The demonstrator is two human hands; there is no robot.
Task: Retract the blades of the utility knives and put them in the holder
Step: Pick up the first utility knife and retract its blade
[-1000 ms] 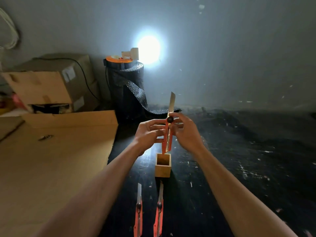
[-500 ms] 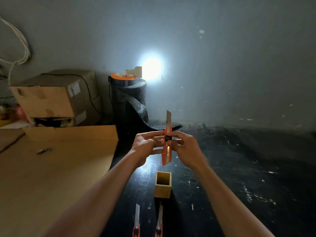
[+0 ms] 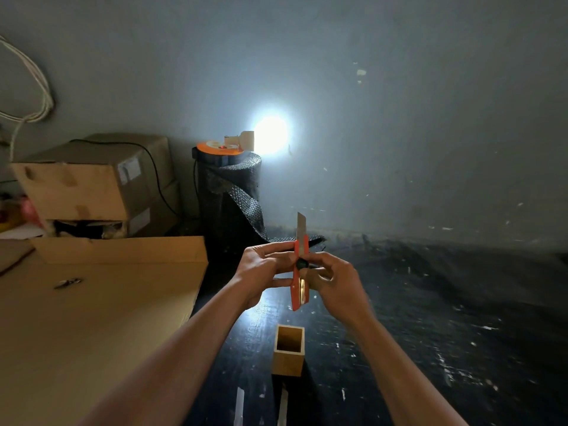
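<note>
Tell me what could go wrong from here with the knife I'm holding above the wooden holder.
1. The blade juts out of the orange utility knife, and both the left hand and right hand pinch the handle close below it; a slip could cut a finger.
2. Dropping it into the wooden holder now would leave the blade exposed.
3. Two more bare blades lie on the dark table near the forearms, easy to brush.

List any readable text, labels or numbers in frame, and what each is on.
No text can be read anywhere.
Upper cardboard box: pale sticker on its side, print too blurred to read.
Lower cardboard box: pale label, also unreadable.
Orange utility knife, wooden holder: no markings visible.
</note>
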